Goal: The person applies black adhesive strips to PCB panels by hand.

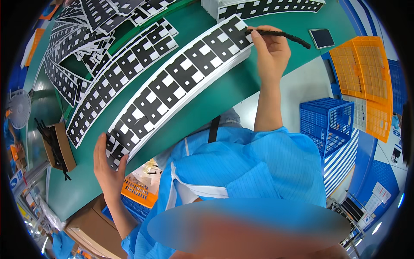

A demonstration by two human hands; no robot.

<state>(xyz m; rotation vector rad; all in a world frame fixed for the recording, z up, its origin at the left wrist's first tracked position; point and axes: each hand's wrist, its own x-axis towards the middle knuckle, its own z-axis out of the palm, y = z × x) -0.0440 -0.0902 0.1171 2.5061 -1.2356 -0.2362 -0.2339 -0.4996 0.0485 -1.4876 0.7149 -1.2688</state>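
Note:
A long stack of white sheets point(166, 88) with black block patterns runs diagonally across the green table in front of me. My left hand point(110, 166) grips its lower left end, the fingers along the far side and the thumb on the near side. At the upper right end, my right hand point(271, 51) pinches a thin, rough black strip point(289, 37) between thumb and fingers. That strip points out to the right; its inner tip touches or hovers just over the stack's end, I cannot tell which. Beyond lies a second row of patterned sheets point(123, 73).
Loose patterned sheets point(69, 43) pile up at the far left. Another stack point(267, 9) stands at the far edge. A phone point(321, 39) lies right. A cardboard box point(64, 146) holds black strips. Blue point(325, 123) and orange crates point(362, 73) stand beside the table.

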